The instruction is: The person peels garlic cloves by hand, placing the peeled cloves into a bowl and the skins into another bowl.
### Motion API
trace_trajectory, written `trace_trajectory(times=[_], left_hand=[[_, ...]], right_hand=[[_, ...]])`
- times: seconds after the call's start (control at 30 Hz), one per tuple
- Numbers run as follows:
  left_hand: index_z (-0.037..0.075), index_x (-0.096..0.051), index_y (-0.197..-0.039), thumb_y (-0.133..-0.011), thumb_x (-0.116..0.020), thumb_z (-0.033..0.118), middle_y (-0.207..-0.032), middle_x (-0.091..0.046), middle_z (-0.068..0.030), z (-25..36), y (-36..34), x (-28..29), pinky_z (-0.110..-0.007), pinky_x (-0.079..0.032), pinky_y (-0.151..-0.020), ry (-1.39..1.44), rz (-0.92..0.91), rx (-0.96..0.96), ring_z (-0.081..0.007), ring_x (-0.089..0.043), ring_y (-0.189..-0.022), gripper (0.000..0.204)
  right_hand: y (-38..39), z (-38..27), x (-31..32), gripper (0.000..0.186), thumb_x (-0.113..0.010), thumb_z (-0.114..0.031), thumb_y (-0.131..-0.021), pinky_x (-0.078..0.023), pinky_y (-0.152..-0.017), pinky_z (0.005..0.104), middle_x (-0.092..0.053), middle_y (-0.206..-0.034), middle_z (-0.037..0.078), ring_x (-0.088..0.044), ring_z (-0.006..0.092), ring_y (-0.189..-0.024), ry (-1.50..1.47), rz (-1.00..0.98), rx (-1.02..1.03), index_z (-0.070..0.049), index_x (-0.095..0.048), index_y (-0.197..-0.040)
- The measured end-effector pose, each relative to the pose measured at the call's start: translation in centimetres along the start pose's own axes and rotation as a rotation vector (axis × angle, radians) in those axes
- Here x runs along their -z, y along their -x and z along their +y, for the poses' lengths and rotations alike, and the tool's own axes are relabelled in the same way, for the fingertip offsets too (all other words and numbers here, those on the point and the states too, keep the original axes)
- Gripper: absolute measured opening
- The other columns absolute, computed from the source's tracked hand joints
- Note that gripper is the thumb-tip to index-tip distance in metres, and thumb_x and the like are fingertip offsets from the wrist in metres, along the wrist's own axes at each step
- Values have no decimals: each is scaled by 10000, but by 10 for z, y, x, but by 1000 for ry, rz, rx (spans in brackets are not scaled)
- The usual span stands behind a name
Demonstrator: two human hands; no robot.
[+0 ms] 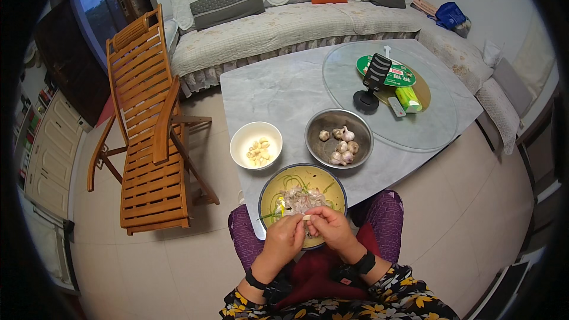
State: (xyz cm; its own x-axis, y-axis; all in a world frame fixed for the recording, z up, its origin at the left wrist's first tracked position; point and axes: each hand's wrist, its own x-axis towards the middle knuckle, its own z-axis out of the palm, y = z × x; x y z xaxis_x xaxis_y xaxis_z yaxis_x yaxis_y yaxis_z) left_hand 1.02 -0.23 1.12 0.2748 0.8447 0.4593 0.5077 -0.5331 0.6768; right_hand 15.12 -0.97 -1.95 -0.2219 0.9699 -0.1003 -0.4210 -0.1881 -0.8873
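My left hand point(285, 237) and my right hand point(332, 230) meet over the near side of a yellow basin point(328, 179). A pale garlic clove point(306, 217) is pinched between their fingertips, and both hands are closed on it. Beneath them, garlic skins point(302, 199) and thin green stems lie in the basin. Just beyond it on the left stands a white bowl point(236, 137) holding several peeled cloves point(259, 153). To its right, a steel bowl point(309, 143) contains several whole garlic bulbs point(344, 148).
The bowls stand on a grey marble table point(261, 86). A glass turntable point(415, 137) carries a black phone stand point(374, 80), a green round box lid and a tissue pack point(408, 99). A wooden recliner point(148, 142) is at left; a sofa point(284, 26) lies behind.
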Motion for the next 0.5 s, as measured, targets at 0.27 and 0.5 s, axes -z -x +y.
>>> trace_trajectory(times=[0.27, 0.5], left_hand=[[7, -545, -795, -700, -550, 24, -663, -549, -130, -2, 1, 0, -335, -451, -513, -68, 17, -46, -279, -550, -577, 97], [8, -572, -771, -699, -549, 23, -668, -571, -121, -3, 1, 1, -296, -449, -520, 134, -63, 35, -241, -566, -576, 77]], right_hand=[[1, 1, 2, 193, -459, -73, -839, -398, -561, 179, -524, -744, 14, -474, 54, -614, 24, -17, -17, 20, -493, -1005], [-3, 2, 3, 140, -438, -57, -847, -383, -521, 196, -522, -720, 30, -468, 80, -572, -135, 26, -4, 7, -498, -955]])
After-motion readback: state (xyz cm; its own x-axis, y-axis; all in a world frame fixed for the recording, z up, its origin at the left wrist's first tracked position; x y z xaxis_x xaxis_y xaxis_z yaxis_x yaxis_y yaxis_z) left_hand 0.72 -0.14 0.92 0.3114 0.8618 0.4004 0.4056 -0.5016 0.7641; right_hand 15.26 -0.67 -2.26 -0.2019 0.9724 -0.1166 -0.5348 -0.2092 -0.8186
